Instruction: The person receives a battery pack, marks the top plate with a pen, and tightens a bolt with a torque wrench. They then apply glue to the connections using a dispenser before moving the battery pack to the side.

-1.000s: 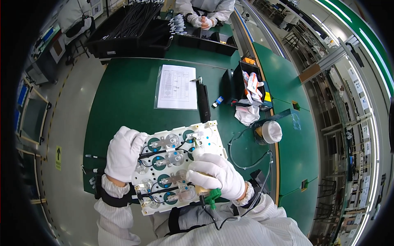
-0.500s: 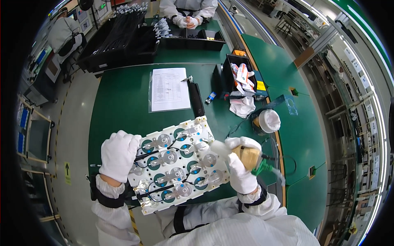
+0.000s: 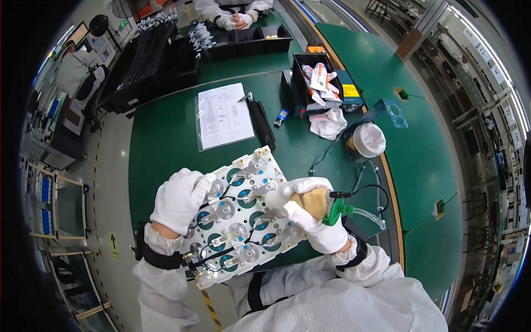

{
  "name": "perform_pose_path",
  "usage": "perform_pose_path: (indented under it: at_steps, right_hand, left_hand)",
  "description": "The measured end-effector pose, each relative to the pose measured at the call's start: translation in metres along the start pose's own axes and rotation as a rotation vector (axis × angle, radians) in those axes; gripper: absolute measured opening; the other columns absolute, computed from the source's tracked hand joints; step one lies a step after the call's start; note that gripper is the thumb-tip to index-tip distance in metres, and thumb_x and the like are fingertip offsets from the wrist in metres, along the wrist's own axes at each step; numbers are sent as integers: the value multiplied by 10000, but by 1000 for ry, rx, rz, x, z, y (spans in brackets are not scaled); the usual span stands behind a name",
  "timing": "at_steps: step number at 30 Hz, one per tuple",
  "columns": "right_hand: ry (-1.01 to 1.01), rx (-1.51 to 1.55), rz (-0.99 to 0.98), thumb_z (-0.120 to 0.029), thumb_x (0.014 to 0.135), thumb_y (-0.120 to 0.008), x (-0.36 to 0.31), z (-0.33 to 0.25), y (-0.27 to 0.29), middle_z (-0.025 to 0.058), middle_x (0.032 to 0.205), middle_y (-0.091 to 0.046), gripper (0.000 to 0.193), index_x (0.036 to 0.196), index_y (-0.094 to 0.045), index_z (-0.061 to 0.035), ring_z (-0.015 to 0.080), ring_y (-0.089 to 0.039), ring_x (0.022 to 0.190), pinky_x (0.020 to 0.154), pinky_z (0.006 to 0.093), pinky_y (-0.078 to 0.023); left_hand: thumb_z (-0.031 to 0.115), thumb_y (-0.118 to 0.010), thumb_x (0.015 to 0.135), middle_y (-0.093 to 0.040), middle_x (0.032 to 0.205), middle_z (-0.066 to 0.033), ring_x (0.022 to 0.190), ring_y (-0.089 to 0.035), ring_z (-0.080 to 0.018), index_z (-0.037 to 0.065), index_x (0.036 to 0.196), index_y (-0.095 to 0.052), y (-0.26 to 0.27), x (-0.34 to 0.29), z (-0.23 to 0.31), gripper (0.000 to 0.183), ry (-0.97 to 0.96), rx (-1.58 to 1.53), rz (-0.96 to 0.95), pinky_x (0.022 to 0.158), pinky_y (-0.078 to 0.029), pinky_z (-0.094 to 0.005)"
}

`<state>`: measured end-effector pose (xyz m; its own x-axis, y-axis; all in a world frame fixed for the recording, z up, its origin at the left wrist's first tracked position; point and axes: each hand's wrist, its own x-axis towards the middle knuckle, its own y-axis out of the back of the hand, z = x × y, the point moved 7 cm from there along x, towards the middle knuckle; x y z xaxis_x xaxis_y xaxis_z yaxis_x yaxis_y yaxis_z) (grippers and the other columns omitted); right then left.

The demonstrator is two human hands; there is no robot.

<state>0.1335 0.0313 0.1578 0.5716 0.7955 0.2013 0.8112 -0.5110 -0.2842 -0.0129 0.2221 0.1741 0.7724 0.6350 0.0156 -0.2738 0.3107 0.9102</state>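
Note:
A white fixture plate [image 3: 271,166] lies tilted before me, carrying several clear round discs [image 3: 224,210] in toggle clamps, with blue dots and black cables. My left hand [image 3: 181,200], in a white glove, grips the plate's upper left edge; its curled fingertips are partly hidden beside a disc. In my gloved right hand [image 3: 316,228] is a dispensing syringe [image 3: 311,203] wrapped in tan tape, with a green cap [image 3: 335,212] and a clear hose. Its whitish front end points left, over the plate's upper right part, close to a clamp. Whether the tip touches anything, I cannot tell.
Beyond the plate lie a printed sheet [image 3: 224,117], a black-handled tool [image 3: 261,123] and a small blue bottle [image 3: 281,117]. To the right stand a black bin of tubes [image 3: 318,80], a crumpled cloth [image 3: 328,124] and a lined cup [image 3: 369,139]. Another person's hands [image 3: 237,22] rest across the table.
My right hand has brought the syringe left, from beside the plate to above it. My left hand has shifted right along the plate's upper left edge, and the view has tilted slightly.

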Motion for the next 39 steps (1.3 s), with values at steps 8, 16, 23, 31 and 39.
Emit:
perform_pose_path:
  at_steps: [8, 16, 23, 31, 39]
  right_hand:
    - [-43, 106, -20, 40, 825, -662, 3, -3, -4, 69, 1031, -600, 319, 1079, -499, -62, 147, -615, 957, 817, 289, -507]
    - [-23, 76, -17, 45, 835, -647, 4, -9, -5, 80, 1023, -608, 314, 1085, -492, -64, 165, -622, 958, 811, 299, -514]
    - [-87, 169, 28, 29, 836, -649, 4, -5, -3, 78, 1018, -609, 303, 1082, -505, -72, 162, -614, 948, 811, 303, -515]
    - [525, -270, -21, -17, 688, -783, -5, -39, -1, 131, 1003, -651, 368, 1007, -605, -55, 268, -636, 911, 816, 345, -503]
    - [516, -373, -332, -43, 689, -792, -53, -56, -17, 70, 957, -610, 359, 975, -584, -99, 273, -620, 918, 805, 374, -515]
  left_hand:
    - [396, -469, 938, -576, 783, -146, 776, -583, -330, 52, 773, -621, -10, 13, 8, 411, -30, 105, -48, 683, -470, -434]
    - [427, -446, 945, -568, 781, -151, 785, -576, -341, 51, 758, -606, -14, 13, 6, 448, -19, 177, -38, 683, -465, -446]
    - [412, -429, 957, -549, 775, -157, 776, -553, -360, 49, 784, -603, -15, 12, 7, 438, -13, 180, -32, 676, -435, -439]
    - [411, -418, 961, -555, 781, -170, 771, -555, -369, 40, 774, -605, -15, 9, 9, 456, 5, 184, 14, 672, -435, -447]
    - [411, -425, 957, -559, 785, -176, 785, -554, -366, 40, 747, -603, -15, 11, 10, 462, 49, 188, 3, 694, -436, -448]
